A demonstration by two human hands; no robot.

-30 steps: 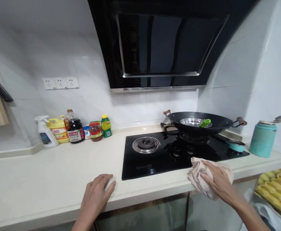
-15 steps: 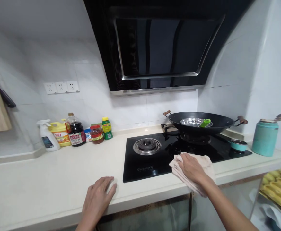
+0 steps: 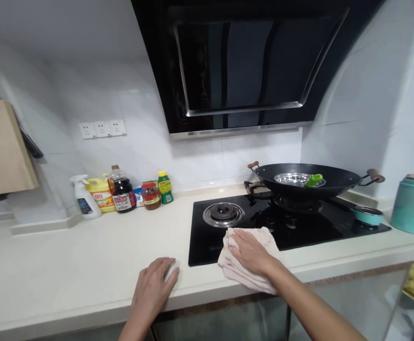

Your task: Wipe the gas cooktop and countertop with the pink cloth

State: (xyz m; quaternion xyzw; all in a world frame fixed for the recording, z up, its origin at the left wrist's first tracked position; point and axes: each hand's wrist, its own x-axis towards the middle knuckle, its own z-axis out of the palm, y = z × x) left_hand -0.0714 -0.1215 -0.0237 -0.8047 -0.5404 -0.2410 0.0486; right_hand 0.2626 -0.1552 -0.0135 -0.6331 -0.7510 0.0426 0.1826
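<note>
My right hand (image 3: 252, 251) presses down on a folded pale pink cleaning cloth (image 3: 270, 240), fingers stretched over its top. The cloth lies on the front edge of the black gas cooktop (image 3: 207, 239), partly covers its lettering and hangs onto the white countertop (image 3: 121, 255). My left hand (image 3: 153, 284) rests on the counter near its front edge, left of the cooktop, fingers loosely apart with nothing in them. Behind the cloth are the left burner (image 3: 224, 214) and the control knobs (image 3: 291, 221).
A black wok (image 3: 338, 180) holding a strainer with a green handle (image 3: 313, 180) sits on the right burner. A small turquoise pan (image 3: 368, 216) and canister (image 3: 413, 206) stand at the right. Several bottles and jars, including a spray bottle (image 3: 85, 198), line the back wall. The range hood (image 3: 242, 71) overhangs.
My right hand has slid the cloth leftward along the cooktop's front, uncovering the knobs. My left hand stays on the counter. The view has turned slightly left.
</note>
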